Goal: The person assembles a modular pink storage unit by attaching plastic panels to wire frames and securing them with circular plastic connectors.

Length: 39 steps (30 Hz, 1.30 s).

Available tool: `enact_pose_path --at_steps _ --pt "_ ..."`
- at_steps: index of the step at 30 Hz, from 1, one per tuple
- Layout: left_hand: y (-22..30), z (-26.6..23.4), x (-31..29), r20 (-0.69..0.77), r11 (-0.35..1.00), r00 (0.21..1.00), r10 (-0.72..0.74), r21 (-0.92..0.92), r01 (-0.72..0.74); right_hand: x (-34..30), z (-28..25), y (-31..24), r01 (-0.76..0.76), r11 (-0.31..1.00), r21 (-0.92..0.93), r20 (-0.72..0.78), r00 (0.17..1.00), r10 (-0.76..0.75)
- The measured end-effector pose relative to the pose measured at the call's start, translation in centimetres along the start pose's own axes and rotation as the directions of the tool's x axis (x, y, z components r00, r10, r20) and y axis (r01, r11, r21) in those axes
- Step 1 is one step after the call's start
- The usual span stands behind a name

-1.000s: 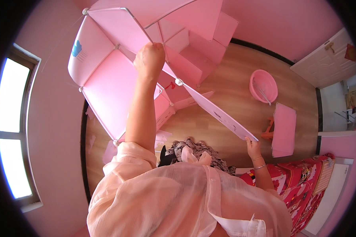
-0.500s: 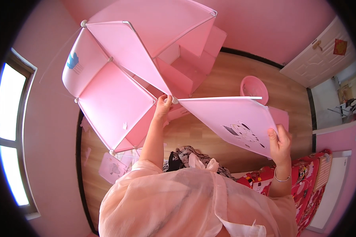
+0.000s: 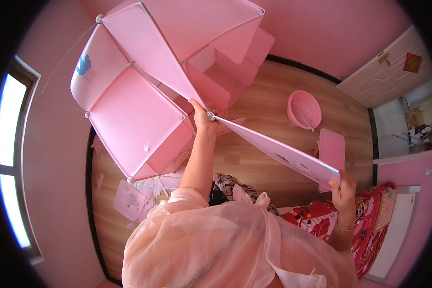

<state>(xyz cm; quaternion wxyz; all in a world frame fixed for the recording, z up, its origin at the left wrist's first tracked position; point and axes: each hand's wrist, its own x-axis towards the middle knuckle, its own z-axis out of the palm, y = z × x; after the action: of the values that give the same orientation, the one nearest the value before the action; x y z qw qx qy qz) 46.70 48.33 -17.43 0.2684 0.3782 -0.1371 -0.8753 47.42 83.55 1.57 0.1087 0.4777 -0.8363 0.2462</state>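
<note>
A pink storage cabinet of thin plastic panels, wire frames and white corner connectors stands at the left. One pink panel slants up from its front. My left hand is closed around that panel's lower corner, beside a white connector. From the same connector a second pink panel with a cartoon print stretches to the right, seen nearly edge-on. My right hand pinches its outer corner, thumb on the printed side. Some of my left fingers are hidden behind the slanted panel.
A pink basin with a stick-like thing in it stands on the wooden floor. Pink panels lie nearby, with more loose panels at the lower left. Patterned cloth is close before me; red printed bedding lies at the right.
The panel in my right hand has swung down and turned nearly edge-on. My left hand has shifted to wrap the slanted panel's corner, and that panel has tilted slightly.
</note>
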Motion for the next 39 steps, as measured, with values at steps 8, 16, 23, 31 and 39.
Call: enact_pose_path --at_steps 8,16,23,31,39 --pt "0.5 1.6 -1.9 0.074 0.997 0.996 -0.055 -0.044 0.058 -6.6 3.5 4.7 -0.437 0.874 0.210 0.099 0.899 0.426" --pt "-0.6 0.8 -1.3 0.047 0.999 0.998 -0.040 -0.032 0.042 -3.7 0.6 3.5 -0.271 0.949 0.160 -0.133 0.947 0.293" --pt "-1.6 -0.9 0.7 0.044 1.000 0.999 -0.006 -0.007 0.006 5.7 -3.9 -1.7 -0.050 0.993 -0.104 -0.096 0.995 0.040" --pt "-1.8 -0.9 0.7 -0.005 0.992 0.996 0.089 -0.086 -0.089 16.7 -4.4 -6.7 0.264 0.929 -0.261 0.124 0.963 -0.239" --pt "0.3 -1.0 1.2 0.021 0.997 0.998 0.055 0.055 -0.056 4.4 -1.8 -1.9 0.043 0.980 -0.196 0.135 0.991 -0.017"
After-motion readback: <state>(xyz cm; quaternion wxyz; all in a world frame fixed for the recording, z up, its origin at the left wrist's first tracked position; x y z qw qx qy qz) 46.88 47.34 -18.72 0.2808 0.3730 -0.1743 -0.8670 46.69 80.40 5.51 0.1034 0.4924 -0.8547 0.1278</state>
